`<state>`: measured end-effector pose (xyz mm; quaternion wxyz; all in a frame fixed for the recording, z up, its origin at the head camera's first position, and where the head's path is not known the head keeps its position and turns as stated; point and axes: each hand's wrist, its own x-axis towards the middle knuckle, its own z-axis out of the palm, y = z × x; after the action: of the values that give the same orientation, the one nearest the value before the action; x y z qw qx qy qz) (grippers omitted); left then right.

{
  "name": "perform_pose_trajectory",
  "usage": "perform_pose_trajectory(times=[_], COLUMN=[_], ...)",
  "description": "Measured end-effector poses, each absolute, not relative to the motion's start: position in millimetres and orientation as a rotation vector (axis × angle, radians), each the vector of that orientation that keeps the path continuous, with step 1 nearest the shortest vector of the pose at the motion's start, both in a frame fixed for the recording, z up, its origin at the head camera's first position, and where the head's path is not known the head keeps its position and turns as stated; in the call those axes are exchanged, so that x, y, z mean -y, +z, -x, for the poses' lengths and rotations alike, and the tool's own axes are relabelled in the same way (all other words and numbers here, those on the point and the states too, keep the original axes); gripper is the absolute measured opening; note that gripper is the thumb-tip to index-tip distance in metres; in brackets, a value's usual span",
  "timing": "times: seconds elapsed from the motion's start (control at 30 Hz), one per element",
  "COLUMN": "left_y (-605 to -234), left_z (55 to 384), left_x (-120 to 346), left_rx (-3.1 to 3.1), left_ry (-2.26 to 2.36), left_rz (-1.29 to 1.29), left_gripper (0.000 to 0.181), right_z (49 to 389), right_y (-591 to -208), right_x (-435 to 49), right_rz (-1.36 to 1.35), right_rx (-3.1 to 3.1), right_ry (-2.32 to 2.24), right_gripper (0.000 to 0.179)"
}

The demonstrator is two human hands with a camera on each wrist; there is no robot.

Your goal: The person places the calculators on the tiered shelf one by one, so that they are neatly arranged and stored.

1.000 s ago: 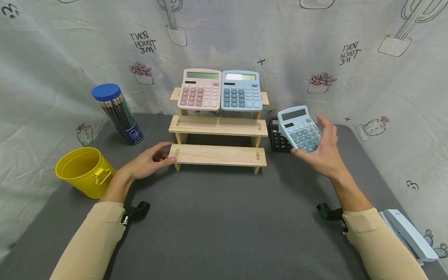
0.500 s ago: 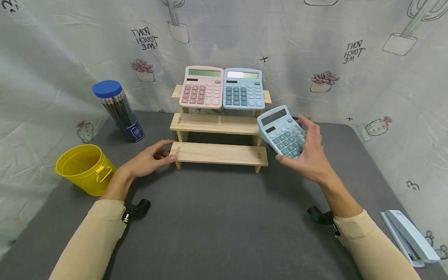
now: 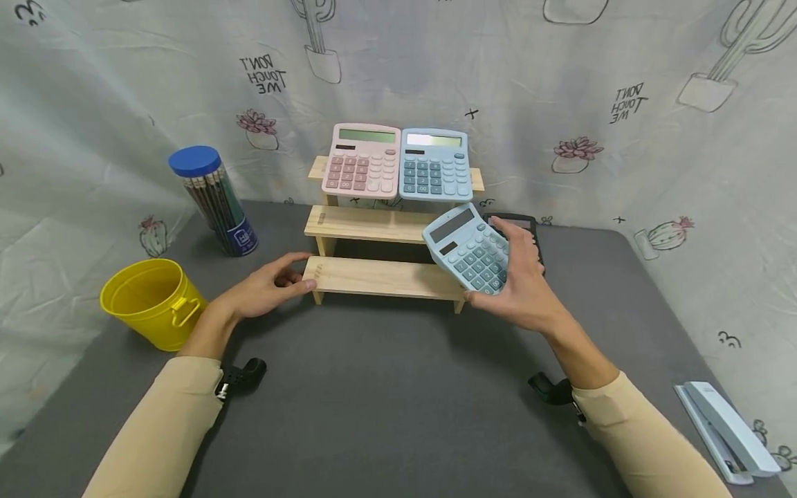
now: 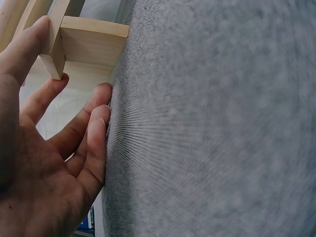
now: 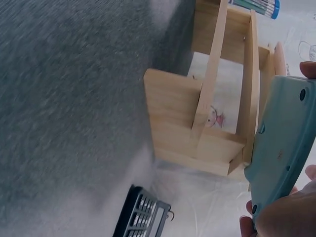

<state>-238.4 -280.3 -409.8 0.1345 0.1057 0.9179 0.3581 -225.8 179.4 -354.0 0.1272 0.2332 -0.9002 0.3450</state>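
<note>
My right hand (image 3: 519, 294) grips a light blue calculator (image 3: 470, 250), tilted, in front of the right end of a three-tier wooden shelf rack (image 3: 380, 277). In the right wrist view the calculator's underside (image 5: 282, 140) shows beside the rack. With thumb and index finger, my left hand (image 3: 264, 287) pinches the left end of the rack's lowest tier; the left wrist view shows the wooden end (image 4: 59, 42) between them. A pink calculator (image 3: 362, 162) and another light blue calculator (image 3: 435, 166) lean side by side on the top tier.
A black calculator (image 3: 529, 225) stands right of the rack, partly behind my right hand. At left are a yellow bucket (image 3: 149, 304) and a blue-lidded tub of pencils (image 3: 214, 200). A pale blue stapler (image 3: 728, 432) lies at the right edge of the grey table (image 3: 373, 401).
My right hand has carried the light blue calculator leftward, from in front of the black calculator to the rack's right end. My left hand stays at the rack.
</note>
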Motion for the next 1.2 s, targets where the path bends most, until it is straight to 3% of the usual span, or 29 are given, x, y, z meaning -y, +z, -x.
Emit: perform_pose_trajectory(times=[0.63,1.2], left_y=[-410.2,-407.9], left_z=[239.1,239.9], left_x=[282.0,280.1], left_rx=[-2.654,-2.649], left_ry=[1.025,1.024], left_rz=[-0.274,-0.299], left_gripper=[0.079,0.078], right_z=[237.4,246.1], right_y=[-347.8,-349.7], right_x=[-118.4,-72.4], right_rz=[-0.781,-0.755], right_rx=[2.644,2.706], right_ry=[0.988,0.938], right_gripper=[0.114,0.099])
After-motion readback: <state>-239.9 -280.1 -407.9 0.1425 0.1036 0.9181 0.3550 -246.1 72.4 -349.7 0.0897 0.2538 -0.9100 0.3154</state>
